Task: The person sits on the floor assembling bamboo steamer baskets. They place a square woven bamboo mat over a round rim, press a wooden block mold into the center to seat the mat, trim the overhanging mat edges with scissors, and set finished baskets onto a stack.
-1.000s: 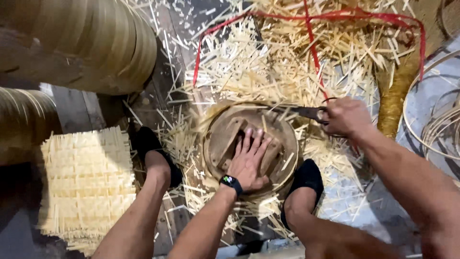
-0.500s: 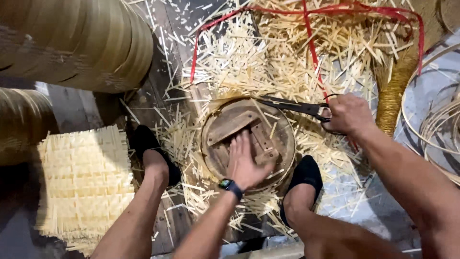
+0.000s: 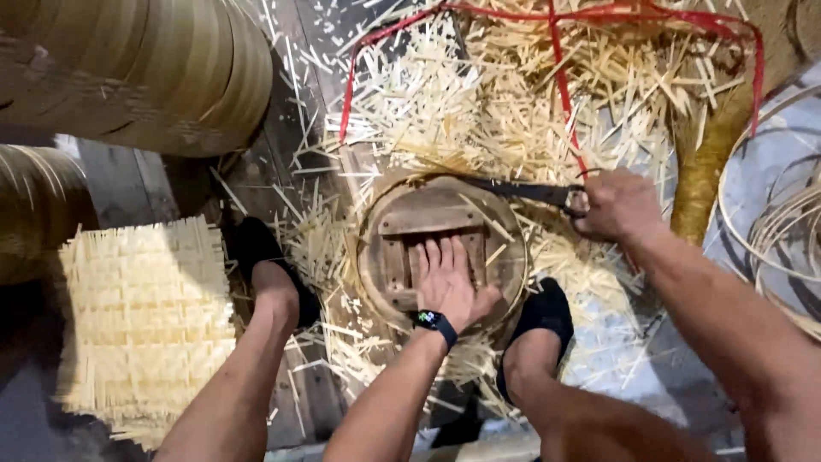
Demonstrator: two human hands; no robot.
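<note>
A: Round wooden form (image 3: 445, 248) sits on the floor between the person's two feet, with a woven bamboo rim trapped under it. Left hand (image 3: 446, 282) lies flat on top, fingers spread and slightly fanned, pressing down, not gripping anything.

B: Right hand?

A: Right hand (image 3: 617, 205) is closed around the handles of dark shears (image 3: 522, 190). Blades reach along the far edge of the form, right at the rim.

B: Risk?

A: My read: the blades run close to the left fingertips. If the form rotates under the palm or the shears slip along the rim, the tips are in the path. There's only downward pressure, no clamp, so a hard cut could kick the form sideways.

B: Footing?

A: Poor. Loose bamboo offcuts (image 3: 479, 103) cover the floor all round the form, so it likely rests on slippery strips, not bare boards. Both black shoes, left (image 3: 256, 248) and right (image 3: 540, 312), sit just beside it, so a dropped tool lands near toes.

B: Anything else nearby?

A: Red strap (image 3: 556, 60) loops over the offcuts beyond the shears, and it could snag the handles on a pull-back. Woven bamboo mat (image 3: 141, 316) lies well to the left. Stacked bamboo hoops (image 3: 137, 68) are at upper left, and coiled thin strips (image 3: 778, 222) at right, near the right forearm. Those could catch the elbow.

B: Can you see the blades' opening?

A: No, too dark and thin to tell.
</note>
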